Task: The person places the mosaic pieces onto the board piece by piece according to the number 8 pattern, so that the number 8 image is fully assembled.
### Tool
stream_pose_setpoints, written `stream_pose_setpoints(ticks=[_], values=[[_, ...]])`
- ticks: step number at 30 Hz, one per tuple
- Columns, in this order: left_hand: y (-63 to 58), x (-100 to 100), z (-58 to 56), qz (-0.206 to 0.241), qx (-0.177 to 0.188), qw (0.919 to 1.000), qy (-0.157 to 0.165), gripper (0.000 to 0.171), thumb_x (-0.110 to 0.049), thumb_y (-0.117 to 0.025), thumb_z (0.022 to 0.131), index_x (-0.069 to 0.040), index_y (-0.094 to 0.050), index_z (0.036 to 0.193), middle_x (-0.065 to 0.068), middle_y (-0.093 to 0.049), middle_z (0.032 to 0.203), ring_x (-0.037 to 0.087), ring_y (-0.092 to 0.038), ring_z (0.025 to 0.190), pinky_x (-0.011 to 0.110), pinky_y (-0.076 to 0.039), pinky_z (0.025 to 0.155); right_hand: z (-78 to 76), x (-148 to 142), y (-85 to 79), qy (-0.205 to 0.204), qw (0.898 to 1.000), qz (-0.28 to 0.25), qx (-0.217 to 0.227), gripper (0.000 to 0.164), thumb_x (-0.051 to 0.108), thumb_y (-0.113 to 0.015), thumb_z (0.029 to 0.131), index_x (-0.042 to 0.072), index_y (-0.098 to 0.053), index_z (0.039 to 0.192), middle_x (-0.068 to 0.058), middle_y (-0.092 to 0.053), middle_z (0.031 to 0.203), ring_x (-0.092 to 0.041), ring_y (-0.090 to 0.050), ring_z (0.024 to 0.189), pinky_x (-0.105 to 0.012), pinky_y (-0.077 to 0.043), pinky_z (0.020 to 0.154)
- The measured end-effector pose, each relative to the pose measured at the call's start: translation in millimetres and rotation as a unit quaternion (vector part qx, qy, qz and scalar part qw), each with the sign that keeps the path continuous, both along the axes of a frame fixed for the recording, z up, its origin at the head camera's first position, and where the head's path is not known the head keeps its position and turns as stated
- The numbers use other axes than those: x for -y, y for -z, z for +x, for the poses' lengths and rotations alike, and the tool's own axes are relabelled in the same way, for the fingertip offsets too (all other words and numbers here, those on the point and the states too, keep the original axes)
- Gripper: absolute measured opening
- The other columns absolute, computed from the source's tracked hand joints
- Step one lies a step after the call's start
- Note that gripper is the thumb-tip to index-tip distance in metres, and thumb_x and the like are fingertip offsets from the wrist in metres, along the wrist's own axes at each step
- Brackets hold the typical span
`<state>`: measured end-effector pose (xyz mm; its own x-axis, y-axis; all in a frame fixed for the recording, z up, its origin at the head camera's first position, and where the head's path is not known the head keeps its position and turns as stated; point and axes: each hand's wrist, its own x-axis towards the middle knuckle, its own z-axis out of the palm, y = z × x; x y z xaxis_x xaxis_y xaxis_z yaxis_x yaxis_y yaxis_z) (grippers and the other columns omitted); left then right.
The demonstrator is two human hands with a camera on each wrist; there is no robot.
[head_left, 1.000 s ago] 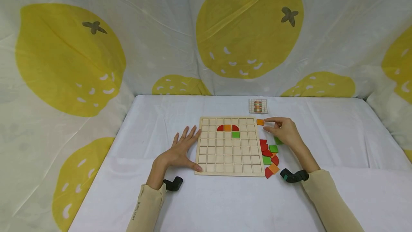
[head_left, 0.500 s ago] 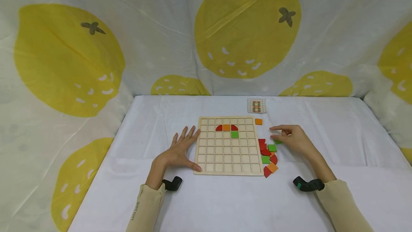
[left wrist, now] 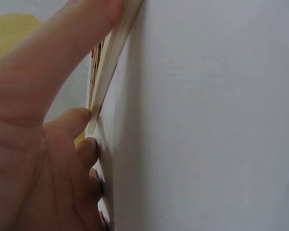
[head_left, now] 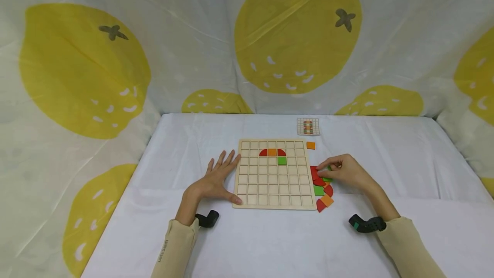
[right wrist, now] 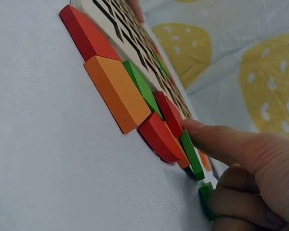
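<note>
My left hand [head_left: 214, 183] lies spread at the left side of a wooden grid board [head_left: 254, 205]. Its thumb rests on the near-left corner and its fingertips touch the left edge. At the board's right side my right hand [head_left: 345, 170] reaches into loose wooden tiles, thumb and forefinger slightly apart. One fingertip touches a red tile [right wrist: 170, 111] beside a green tile [right wrist: 191, 155]; the other fingers are curled under. In the board's grid sit an orange square [head_left: 272, 152] between two red rounded pieces, and a green square [head_left: 282, 160] beneath the right one.
A small pattern card [head_left: 308, 126] lies behind the board. An orange square [head_left: 310, 145] lies alone by the far-right corner. Further loose tiles, including an orange one [head_left: 327, 200] and a green one [head_left: 318, 190], line the board's right edge on the white cloth.
My right hand has let go of the orange square at the far-right corner, drawn back, then come down to the loose tiles. The left hand stays in place.
</note>
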<state>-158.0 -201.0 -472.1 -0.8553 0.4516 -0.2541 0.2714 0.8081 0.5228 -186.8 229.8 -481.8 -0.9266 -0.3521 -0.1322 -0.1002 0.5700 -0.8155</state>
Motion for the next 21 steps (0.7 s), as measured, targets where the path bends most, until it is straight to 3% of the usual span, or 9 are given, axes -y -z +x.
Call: stream_pose_setpoints(ticks=[5, 11, 21], values=[[-0.1, -1.4, 0.0, -0.003, 0.001, 1.0000, -0.003, 0.138, -0.054, -0.095, 0.066, -0.017, -0.009, 0.168, 0.009, 0.005, 0.176, 0.037, 0.014, 0.162, 0.065, 0.009, 0.128, -1.1, -1.0, 1.7, 0.001, 1.000, 0.009, -0.005, 0.018, 0.026, -0.082, 0.090, 0.010, -0.082, 0.098, 0.004, -0.039, 0.062, -0.007, -0.039, 0.062, -0.022, -0.033, 0.059], [0.5, -2.6, -0.1, -0.008, 0.001, 1.0000, -0.003, 0.138, -0.055, -0.094, 0.066, -0.018, -0.008, 0.168, 0.009, 0.004, 0.176, 0.036, 0.014, 0.162, 0.066, 0.009, 0.128, -1.4, -1.9, 1.6, 0.035, 0.998, 0.040, -0.018, 0.023, 0.031, -0.080, 0.092, 0.012, -0.081, 0.105, 0.002, -0.042, 0.065, -0.013, -0.044, 0.071, -0.024, -0.034, 0.060], [0.4, -1.7, -0.2, -0.008, -0.003, 1.0000, -0.003, 0.139, -0.055, -0.095, 0.066, -0.018, -0.008, 0.168, 0.009, 0.004, 0.176, 0.037, 0.013, 0.162, 0.066, 0.009, 0.127, 0.5, 3.8, 1.7, 0.020, 1.000, 0.007, -0.009, 0.035, 0.029, -0.087, 0.085, 0.007, -0.079, 0.111, 0.003, -0.031, 0.061, -0.008, -0.034, 0.058, -0.025, -0.029, 0.058]])
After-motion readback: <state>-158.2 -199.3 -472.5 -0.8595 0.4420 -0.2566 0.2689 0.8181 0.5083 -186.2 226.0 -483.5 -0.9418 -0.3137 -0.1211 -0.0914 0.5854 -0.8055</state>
